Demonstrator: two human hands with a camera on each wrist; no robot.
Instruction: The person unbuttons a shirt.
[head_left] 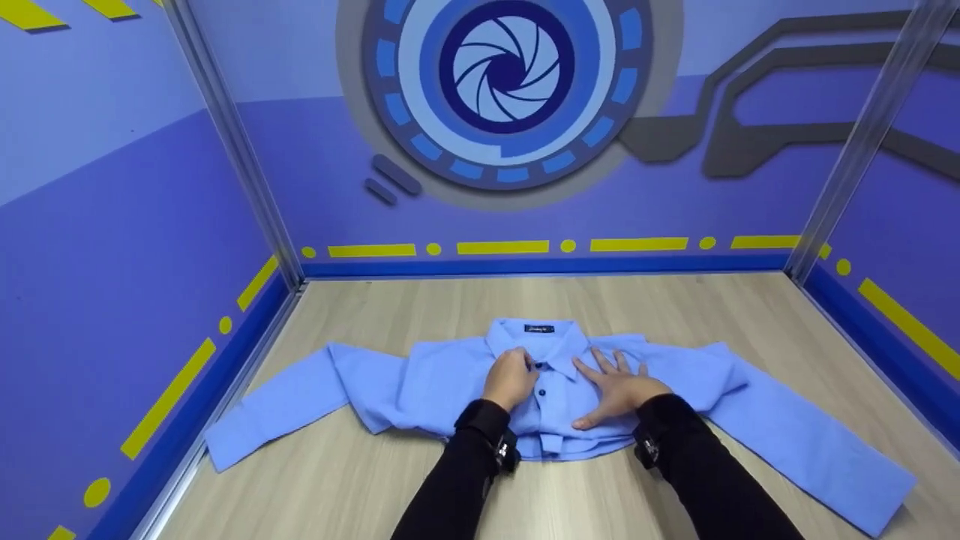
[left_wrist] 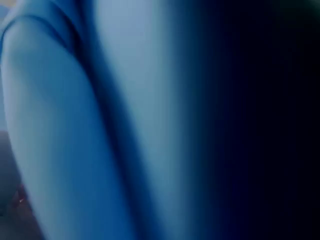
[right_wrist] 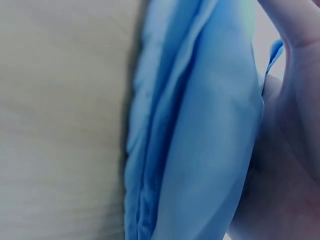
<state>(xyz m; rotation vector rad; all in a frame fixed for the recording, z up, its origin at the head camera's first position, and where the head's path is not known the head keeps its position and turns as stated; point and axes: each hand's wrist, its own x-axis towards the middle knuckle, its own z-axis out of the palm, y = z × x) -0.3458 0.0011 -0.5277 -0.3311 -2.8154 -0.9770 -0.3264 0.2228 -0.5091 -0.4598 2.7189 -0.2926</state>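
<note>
Lying beneath the right-hand grip [head_left: 621, 393], whose fingers are apart, a light-blue, long-sleeved fabric shirt [head_left: 448, 375] extends both sides of the left-hand grip [head_left: 508, 379], which pinches its front.

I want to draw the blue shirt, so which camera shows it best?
The head view, because it shows the shirt spread out, with its collar and both sleeves. The left wrist view has only a blurry blue close-up of it; the right wrist view shows just some folded layers by its edge.
</note>
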